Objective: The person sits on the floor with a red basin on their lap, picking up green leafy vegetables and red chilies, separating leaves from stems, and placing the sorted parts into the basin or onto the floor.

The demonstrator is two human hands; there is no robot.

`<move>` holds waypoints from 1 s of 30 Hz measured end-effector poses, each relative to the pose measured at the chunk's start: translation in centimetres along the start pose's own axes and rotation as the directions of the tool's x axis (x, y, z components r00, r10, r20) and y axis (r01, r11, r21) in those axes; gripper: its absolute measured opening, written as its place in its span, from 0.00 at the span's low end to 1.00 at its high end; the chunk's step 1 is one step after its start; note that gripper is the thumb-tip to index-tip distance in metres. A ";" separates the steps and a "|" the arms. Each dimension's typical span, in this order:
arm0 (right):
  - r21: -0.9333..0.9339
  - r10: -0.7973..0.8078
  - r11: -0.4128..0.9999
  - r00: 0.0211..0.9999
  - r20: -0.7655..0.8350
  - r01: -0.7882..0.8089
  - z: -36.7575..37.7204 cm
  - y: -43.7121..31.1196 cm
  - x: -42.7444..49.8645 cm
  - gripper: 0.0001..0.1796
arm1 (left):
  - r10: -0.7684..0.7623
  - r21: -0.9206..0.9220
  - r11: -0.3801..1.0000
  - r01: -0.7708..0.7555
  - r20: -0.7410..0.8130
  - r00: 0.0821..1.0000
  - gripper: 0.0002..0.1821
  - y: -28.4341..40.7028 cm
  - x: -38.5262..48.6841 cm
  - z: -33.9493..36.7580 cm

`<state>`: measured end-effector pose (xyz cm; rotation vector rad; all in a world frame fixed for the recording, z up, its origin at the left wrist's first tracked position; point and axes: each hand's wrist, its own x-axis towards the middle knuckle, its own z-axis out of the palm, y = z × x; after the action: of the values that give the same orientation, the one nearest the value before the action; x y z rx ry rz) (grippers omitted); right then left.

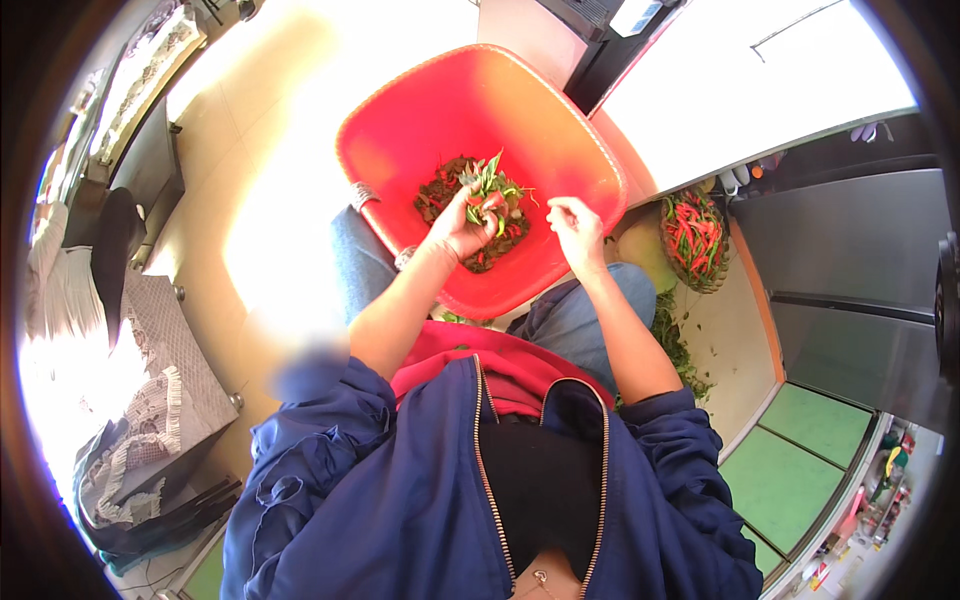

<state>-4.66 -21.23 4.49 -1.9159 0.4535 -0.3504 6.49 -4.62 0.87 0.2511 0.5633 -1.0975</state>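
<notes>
A large red plastic basin (570, 142) stands in front of me, between my knees. Chili peppers and dark, leafy matter (484, 259) lie on its bottom. My left hand (465, 225) is over the basin, closed around a bunch of green leaves and red chili peppers (491, 187). To the right, my right hand (576, 225) is raised above the basin's near right side with its fingers curled and thumb near the index finger; whether something small is pinched there cannot be told.
A basket of red and green chili peppers (694, 240) stands at the right, near a grey refrigerator (847, 240). Green leaves (671, 337) lie on the floor beside my right leg. A table with a lace cloth (154, 375) is at the left.
</notes>
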 end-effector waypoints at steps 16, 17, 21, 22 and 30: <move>0.535 0.352 0.766 0.929 0.115 -0.356 6.2 -5.6 -3.5 0.10 | 0.131 0.064 0.989 -0.133 0.042 0.991 0.12 -2.5 -3.6 -3.5; 0.595 0.348 0.730 0.932 0.102 -0.337 5.8 -5.8 -3.3 0.09 | 0.117 0.041 0.992 -0.120 0.059 0.991 0.11 -2.3 -3.7 -3.5; 0.781 0.462 0.474 0.870 0.173 -0.407 3.3 -6.5 -3.1 0.04 | 0.145 0.008 0.989 -0.145 0.011 0.989 0.11 -2.3 -4.0 -3.2; 0.776 0.432 0.448 0.868 0.246 -0.443 3.1 -6.7 -3.2 0.04 | 0.122 0.019 0.992 -0.122 0.013 0.992 0.11 -2.3 -4.2 -3.1; 0.193 0.376 0.899 0.919 0.116 -0.392 7.3 -6.8 -3.3 0.09 | 0.136 0.207 0.967 -0.151 0.082 0.987 0.11 -3.0 -4.5 -2.9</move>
<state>-3.29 -11.40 8.00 -1.5805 0.7018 -0.0609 1.46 -1.18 1.13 0.4330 0.3614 -1.0213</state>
